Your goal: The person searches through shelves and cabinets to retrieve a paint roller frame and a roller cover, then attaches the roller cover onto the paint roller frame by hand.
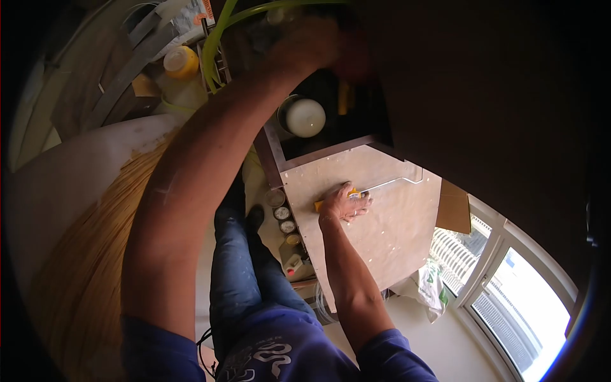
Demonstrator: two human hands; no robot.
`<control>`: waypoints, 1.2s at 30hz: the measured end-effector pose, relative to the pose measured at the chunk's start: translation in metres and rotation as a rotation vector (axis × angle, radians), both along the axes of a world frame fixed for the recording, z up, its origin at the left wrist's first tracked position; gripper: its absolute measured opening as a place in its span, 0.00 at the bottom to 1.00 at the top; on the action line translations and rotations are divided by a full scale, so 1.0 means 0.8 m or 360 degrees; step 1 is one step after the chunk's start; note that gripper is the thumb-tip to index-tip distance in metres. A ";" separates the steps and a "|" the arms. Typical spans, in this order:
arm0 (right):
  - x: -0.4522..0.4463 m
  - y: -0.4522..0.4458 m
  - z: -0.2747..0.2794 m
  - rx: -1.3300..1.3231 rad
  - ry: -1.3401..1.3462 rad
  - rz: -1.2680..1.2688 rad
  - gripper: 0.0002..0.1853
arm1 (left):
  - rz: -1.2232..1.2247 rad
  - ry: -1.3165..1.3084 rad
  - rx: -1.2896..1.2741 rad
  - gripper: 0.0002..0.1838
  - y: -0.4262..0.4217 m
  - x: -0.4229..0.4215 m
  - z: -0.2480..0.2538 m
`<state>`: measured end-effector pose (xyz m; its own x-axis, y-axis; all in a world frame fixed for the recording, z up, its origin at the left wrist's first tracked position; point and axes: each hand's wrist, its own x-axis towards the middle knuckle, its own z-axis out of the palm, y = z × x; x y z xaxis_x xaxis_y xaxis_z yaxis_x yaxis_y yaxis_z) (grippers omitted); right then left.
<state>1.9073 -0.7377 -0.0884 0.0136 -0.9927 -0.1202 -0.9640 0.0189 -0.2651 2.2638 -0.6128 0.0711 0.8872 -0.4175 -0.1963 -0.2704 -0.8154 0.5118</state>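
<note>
My right hand [347, 205] lies on a pale wooden panel [375, 242], its fingers spread across the yellow handle [319, 205] of a paint roller. From that handle a bent wire frame [388, 183] runs right over the panel. My left arm stretches up and across, and my left hand [318, 41] is blurred in shadow at the top. A dark reddish shape [356, 57] is beside it, too dim to name; the left fingers cannot be made out. Below the left hand, a round container with a white top [305, 118] stands in a dark recess, near a yellow strip [344, 97].
Several small cans [282, 213] line the panel's left edge, near a jug with a red cap [293, 264]. A yellow-green hose [212, 54] and yellow tub [181, 62] are upper left. A dark surface fills the upper right, above a glass door [522, 312] and plastic bag [433, 290].
</note>
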 end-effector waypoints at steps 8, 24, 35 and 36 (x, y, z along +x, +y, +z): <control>0.003 0.001 0.000 0.0004 0.0030 0.0011 0.42 | -0.0773 -0.0378 0.0254 0.14 0.011 -0.032 -0.063; 0.003 0.000 0.003 0.0010 0.0038 0.0013 0.41 | 0.0580 -0.0008 -0.0693 0.25 0.013 0.026 -0.005; 0.010 0.000 0.010 0.0040 0.0018 -0.0016 0.41 | 0.0692 -0.0345 -0.0427 0.23 0.015 0.013 0.003; 0.008 0.000 0.008 0.0037 0.0023 -0.0016 0.41 | 0.0685 -0.0317 -0.0391 0.23 0.015 0.013 0.003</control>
